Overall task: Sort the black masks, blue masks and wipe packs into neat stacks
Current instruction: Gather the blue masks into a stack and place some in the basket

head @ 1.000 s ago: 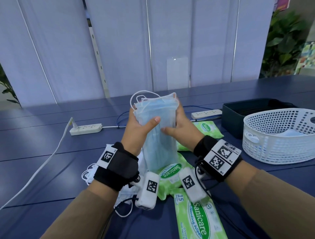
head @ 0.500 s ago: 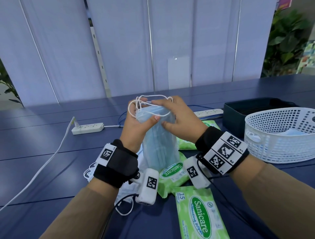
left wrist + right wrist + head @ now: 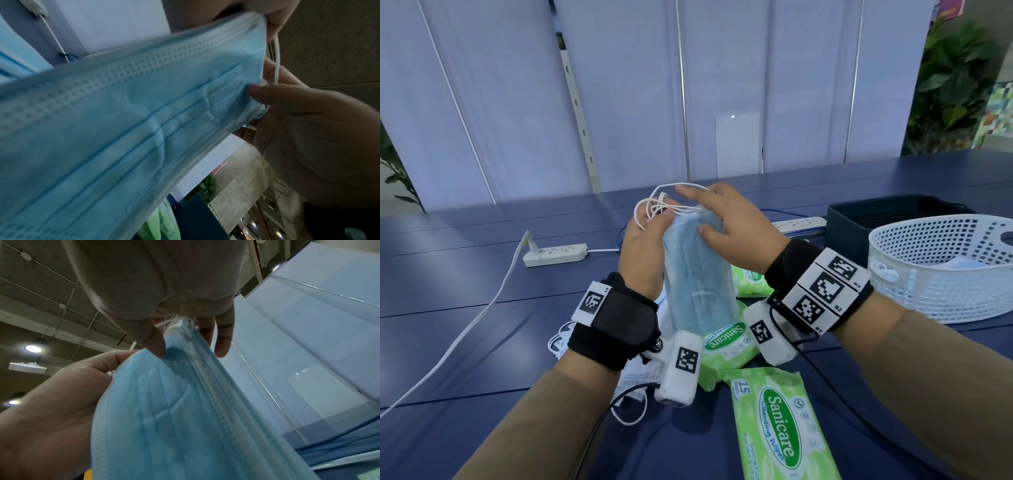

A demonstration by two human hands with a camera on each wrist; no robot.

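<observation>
I hold a bundle of blue masks (image 3: 697, 274) upright above the table. My left hand (image 3: 645, 240) grips its left side, thumb across the front near the top. My right hand (image 3: 726, 222) pinches the top end, thumb on the front and index finger stretched over the tangled white ear loops (image 3: 661, 205). In the right wrist view the blue masks (image 3: 174, 410) sit between the thumb and fingers (image 3: 222, 340). In the left wrist view the blue masks (image 3: 123, 121) fill the frame. Three green wipe packs (image 3: 726, 337) (image 3: 780, 428) (image 3: 751, 277) lie on the table below. No black masks show.
More masks (image 3: 633, 377) with loose loops lie under my left wrist. A white basket (image 3: 941, 301) holding a mask and a dark box (image 3: 849, 226) stand at the right. Two power strips (image 3: 554, 255) (image 3: 799, 224) lie further back, and a white cable (image 3: 465, 335) crosses the table's left side.
My right hand has climbed from the bundle's side to its top end, over the ear loops. My left thumb has slid higher, and the bundle sits a little lower.
</observation>
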